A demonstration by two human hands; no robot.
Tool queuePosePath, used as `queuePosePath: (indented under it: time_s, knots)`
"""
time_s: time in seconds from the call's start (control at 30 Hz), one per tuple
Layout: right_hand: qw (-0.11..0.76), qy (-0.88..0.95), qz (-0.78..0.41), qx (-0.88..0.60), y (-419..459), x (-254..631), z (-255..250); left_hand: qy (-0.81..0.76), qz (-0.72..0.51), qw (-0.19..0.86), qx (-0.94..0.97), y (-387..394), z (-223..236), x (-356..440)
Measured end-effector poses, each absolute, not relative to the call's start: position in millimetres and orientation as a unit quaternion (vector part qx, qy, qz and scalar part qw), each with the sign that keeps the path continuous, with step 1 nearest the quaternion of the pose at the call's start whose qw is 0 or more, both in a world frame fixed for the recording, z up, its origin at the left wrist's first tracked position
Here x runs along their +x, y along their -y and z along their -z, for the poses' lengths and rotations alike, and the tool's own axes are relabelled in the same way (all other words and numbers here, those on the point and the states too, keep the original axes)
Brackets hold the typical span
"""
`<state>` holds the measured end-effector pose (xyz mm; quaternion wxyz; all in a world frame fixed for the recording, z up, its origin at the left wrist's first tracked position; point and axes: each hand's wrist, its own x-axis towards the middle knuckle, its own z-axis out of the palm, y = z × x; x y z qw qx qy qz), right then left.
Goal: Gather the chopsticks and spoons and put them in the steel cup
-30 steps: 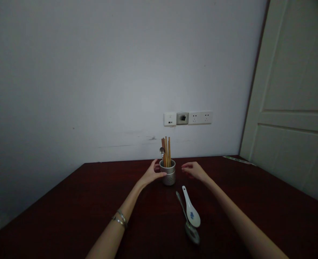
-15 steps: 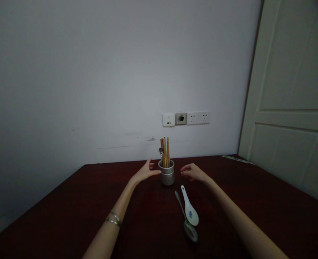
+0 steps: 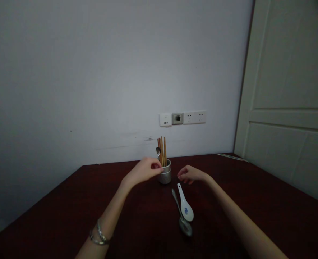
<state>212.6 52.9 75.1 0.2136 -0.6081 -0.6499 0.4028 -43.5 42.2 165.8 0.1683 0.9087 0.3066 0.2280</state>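
Note:
A metal utensil cup (image 3: 166,176) stands upright at the far middle of the table, with several wooden chopsticks (image 3: 163,149) and a small metal spoon (image 3: 158,150) in it. My left hand (image 3: 146,169) overlaps the cup's left side, thumb and curled fingers slightly apart; whether it touches the cup I cannot tell. Right of the cup, my right hand (image 3: 190,174) hovers near the handle end of a white ceramic spoon (image 3: 186,208), its fingers loosely bent and holding nothing. Beside that spoon lies a larger metal spoon (image 3: 185,227), their bowls close together.
The dark red table (image 3: 67,216) reaches back to a pale wall (image 3: 107,90). Sockets and switches (image 3: 194,117) are set in the wall behind the cup. A white panelled door (image 3: 288,136) stands to the right. A flat printed strip (image 3: 233,157) lies at the back right edge.
My left hand has come nearer to me and its fingers have curled in front of the cup. My right hand stays close to where it was. The view has shifted slightly.

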Motion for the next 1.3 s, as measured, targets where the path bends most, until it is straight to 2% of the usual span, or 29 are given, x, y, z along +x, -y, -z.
queuePosePath:
  time_s: [0.1, 0.3, 0.43, 0.7, 1.3]
  knots:
    - [0.218, 0.652, -0.408, -0.601, -51.9, 216.1, -74.1, -0.241, -0.144, 0.171, 0.944, -34.1, -138.4, -22.9]
    - [0.219, 0.653, -0.404, -0.602, -52.9, 220.1, -72.1, -0.206, -0.073, 0.024, 0.976, -35.6, -78.4, -5.4]
    - [0.216, 0.65, -0.402, -0.608, -54.6, 221.8, -70.8, -0.185, -0.06, -0.027, 0.98, -32.8, -58.9, -5.3]
    - [0.208, 0.647, -0.403, -0.613, -54.5, 223.6, -69.5, -0.162, -0.062, -0.085, 0.981, -32.0, -54.1, -7.1]
    - [0.209, 0.634, -0.404, -0.625, -54.2, 226.1, -67.6, -0.114, -0.046, -0.11, 0.986, -34.9, -45.0, -7.3]
